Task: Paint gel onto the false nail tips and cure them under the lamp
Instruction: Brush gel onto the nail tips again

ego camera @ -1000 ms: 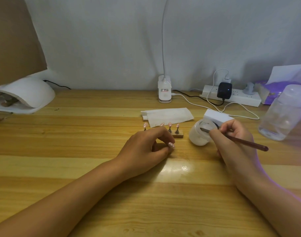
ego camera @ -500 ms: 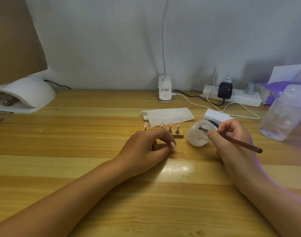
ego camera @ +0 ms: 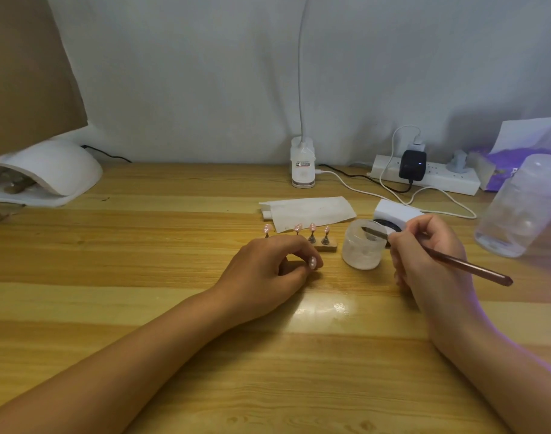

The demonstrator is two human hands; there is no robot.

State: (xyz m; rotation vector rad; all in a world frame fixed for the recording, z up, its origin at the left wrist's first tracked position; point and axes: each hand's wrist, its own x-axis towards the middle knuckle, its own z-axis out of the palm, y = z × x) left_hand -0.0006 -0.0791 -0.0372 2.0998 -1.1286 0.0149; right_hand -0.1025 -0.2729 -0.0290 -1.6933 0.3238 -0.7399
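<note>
Several pink false nail tips point(ego camera: 311, 227) stand on pins in a small wooden holder point(ego camera: 328, 246) at mid-table. My left hand point(ego camera: 267, 270) rests on the table just in front of it with loosely curled fingers, hiding the holder's left part. I see nothing in that hand. To the right, a frosted gel jar point(ego camera: 361, 253) stands open and tilted toward me. My right hand point(ego camera: 424, 261) pinches a brown brush point(ego camera: 471, 267), whose flat tip lies inside the jar's mouth. The white curing lamp point(ego camera: 51, 170) sits at the far left.
A folded tissue point(ego camera: 308, 211) lies behind the holder, a white box point(ego camera: 393, 211) behind the jar. A clip lamp base point(ego camera: 303, 166), a power strip point(ego camera: 424, 178) with cables, a clear plastic bottle point(ego camera: 518, 211) and a purple packet point(ego camera: 502, 164) line the back and right. Cardboard point(ego camera: 26, 73) stands at the left.
The brush tip has slid a little further left across the jar's mouth and the handle end has swung out to the right. My left hand has stayed put.
</note>
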